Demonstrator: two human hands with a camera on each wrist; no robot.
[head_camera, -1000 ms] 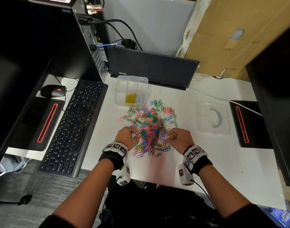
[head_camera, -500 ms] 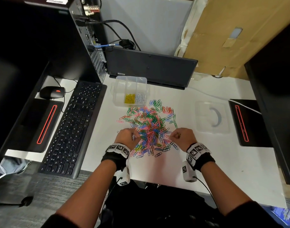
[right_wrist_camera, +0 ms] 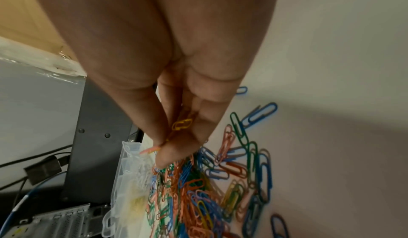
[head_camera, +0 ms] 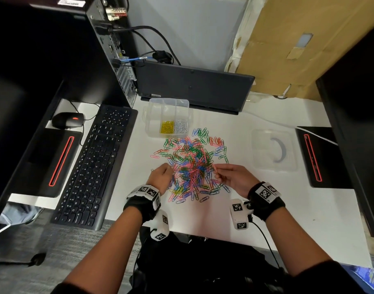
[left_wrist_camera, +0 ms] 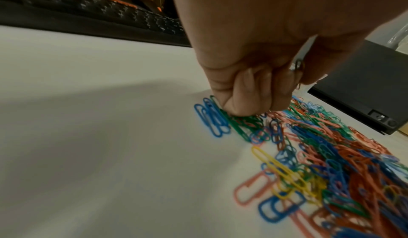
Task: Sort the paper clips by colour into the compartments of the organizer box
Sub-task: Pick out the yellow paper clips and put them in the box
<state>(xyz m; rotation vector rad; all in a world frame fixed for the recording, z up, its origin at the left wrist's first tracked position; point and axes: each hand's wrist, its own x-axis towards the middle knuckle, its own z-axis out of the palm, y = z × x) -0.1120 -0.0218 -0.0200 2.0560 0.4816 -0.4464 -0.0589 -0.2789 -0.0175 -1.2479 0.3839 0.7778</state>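
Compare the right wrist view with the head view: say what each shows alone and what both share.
Right wrist only: a yellow clip tucked inside the right hand.
Head only: the left hand, the keyboard, the mouse and the clear lid.
Both: the mixed clip pile and the organizer box holding yellow and white clips.
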